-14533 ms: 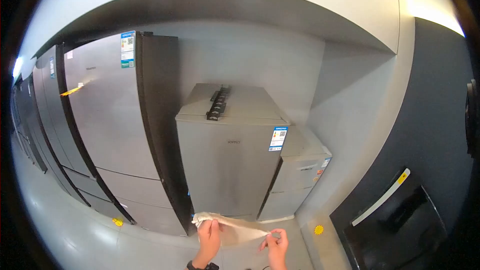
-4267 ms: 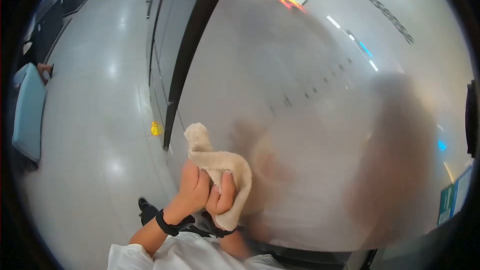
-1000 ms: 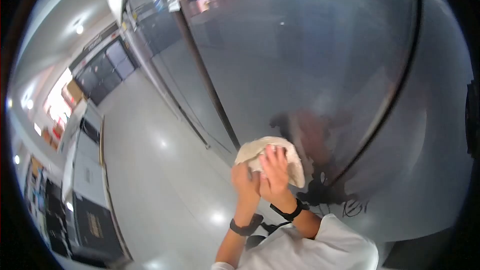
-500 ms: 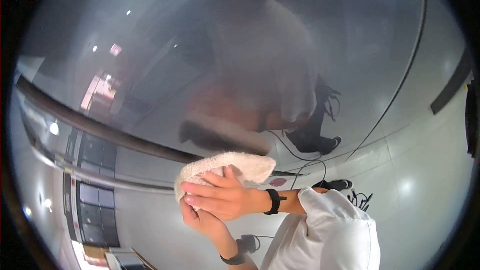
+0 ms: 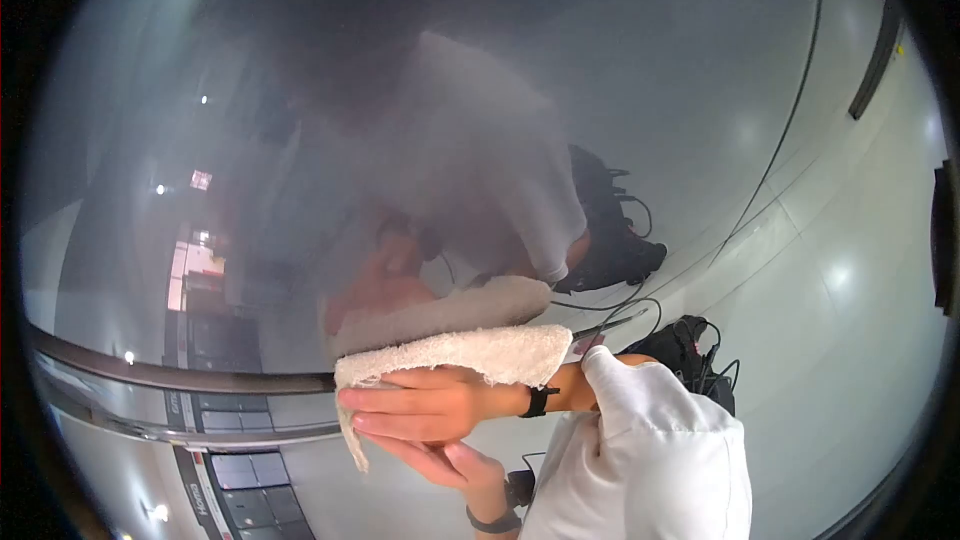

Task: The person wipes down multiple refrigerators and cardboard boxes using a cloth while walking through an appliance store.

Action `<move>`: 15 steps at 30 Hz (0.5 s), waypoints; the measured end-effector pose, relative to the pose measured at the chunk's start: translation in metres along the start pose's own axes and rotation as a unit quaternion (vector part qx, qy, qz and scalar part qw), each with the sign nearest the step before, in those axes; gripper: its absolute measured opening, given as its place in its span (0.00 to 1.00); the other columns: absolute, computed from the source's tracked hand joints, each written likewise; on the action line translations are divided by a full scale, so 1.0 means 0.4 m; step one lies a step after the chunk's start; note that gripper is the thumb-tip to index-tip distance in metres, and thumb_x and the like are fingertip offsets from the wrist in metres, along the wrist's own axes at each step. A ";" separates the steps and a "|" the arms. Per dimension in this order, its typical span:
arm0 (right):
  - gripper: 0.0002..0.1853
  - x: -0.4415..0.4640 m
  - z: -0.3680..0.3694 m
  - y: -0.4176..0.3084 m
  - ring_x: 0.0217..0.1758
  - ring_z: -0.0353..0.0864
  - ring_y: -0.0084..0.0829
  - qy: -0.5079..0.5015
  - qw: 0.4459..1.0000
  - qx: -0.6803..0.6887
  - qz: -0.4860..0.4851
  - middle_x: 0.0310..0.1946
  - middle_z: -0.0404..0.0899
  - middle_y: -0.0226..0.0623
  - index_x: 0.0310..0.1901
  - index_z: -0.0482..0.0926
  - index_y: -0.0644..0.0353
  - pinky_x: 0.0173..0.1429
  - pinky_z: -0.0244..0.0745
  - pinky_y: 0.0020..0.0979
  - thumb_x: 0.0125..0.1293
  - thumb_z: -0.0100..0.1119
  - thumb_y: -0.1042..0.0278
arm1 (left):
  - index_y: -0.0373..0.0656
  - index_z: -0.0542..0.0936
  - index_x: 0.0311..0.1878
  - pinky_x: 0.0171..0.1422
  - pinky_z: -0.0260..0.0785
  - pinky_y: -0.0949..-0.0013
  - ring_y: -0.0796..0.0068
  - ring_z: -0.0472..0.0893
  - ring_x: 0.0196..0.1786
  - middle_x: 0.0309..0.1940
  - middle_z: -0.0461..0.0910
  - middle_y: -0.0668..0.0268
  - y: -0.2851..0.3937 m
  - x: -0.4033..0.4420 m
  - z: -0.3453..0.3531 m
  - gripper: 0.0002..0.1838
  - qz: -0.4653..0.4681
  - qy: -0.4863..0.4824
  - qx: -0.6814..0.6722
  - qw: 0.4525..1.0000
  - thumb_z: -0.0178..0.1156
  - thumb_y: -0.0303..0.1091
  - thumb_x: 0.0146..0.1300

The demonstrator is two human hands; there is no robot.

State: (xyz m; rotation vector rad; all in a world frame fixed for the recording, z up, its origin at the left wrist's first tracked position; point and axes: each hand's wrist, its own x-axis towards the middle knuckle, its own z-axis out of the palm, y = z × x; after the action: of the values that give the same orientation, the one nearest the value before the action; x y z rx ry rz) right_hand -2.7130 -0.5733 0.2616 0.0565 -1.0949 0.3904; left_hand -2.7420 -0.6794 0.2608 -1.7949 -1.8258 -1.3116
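Observation:
A beige cloth lies folded along the lower edge of a dark glossy panel, its reflection just above it. My right hand presses on the cloth with straight fingers held together, its palm side hidden. Just below, my left hand touches the right, fingers together at the cloth's hanging left end. How much cloth lies between its fingers is hidden. Dark bands circle both wrists.
A dark bar and a metal rail run left of the cloth. Black cables and a dark bag-like object are on the pale floor at right. Display units stand lower left.
The view has swung from the aisle to the glossy panel. Both hands stay at the cloth, now more flattened along the panel's edge, its left end hanging down.

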 end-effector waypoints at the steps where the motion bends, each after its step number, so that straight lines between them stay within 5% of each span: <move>1: 0.24 0.002 -0.010 -0.019 0.57 0.82 0.49 0.011 1.000 0.013 0.026 0.62 0.78 0.56 0.59 0.79 0.70 0.66 0.71 0.42 0.69 0.53 0.60 | 0.27 0.45 0.78 0.80 0.48 0.49 0.44 0.53 0.80 0.79 0.46 0.40 -0.006 -0.006 0.007 0.42 0.010 -0.008 -0.002 1.000 0.40 0.53 0.76; 4: 0.27 0.016 -0.020 -0.073 0.60 0.80 0.50 0.030 0.993 0.056 0.104 0.62 0.78 0.56 0.60 0.78 0.69 0.77 0.57 0.46 0.68 0.51 0.56 | 0.27 0.47 0.78 0.79 0.48 0.48 0.43 0.54 0.79 0.78 0.47 0.39 -0.026 -0.005 0.020 0.42 0.033 -0.027 -0.008 0.999 0.39 0.55 0.76; 7: 0.26 0.011 -0.061 -0.035 0.64 0.78 0.50 0.030 0.998 -0.048 0.040 0.62 0.79 0.53 0.60 0.78 0.67 0.82 0.45 0.47 0.71 0.46 0.55 | 0.27 0.48 0.77 0.79 0.49 0.48 0.43 0.55 0.78 0.78 0.49 0.38 -0.056 -0.011 0.038 0.43 0.057 -0.059 -0.017 0.996 0.38 0.58 0.76; 15: 0.19 -0.004 -0.249 0.017 0.63 0.80 0.43 -0.095 0.949 -0.279 -0.109 0.60 0.82 0.42 0.55 0.82 0.58 0.81 0.49 0.43 0.69 0.50 0.60 | 0.30 0.50 0.78 0.76 0.52 0.43 0.37 0.59 0.76 0.74 0.55 0.36 -0.098 -0.051 0.129 0.50 0.033 -0.198 -0.029 0.979 0.41 0.68 0.72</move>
State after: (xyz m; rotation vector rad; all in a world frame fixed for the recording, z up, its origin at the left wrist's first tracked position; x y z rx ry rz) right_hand -2.6308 -0.5441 0.2131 -0.2890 -1.3405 -0.1365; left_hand -2.7528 -0.6485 0.2014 -2.2592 -1.9091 -1.0485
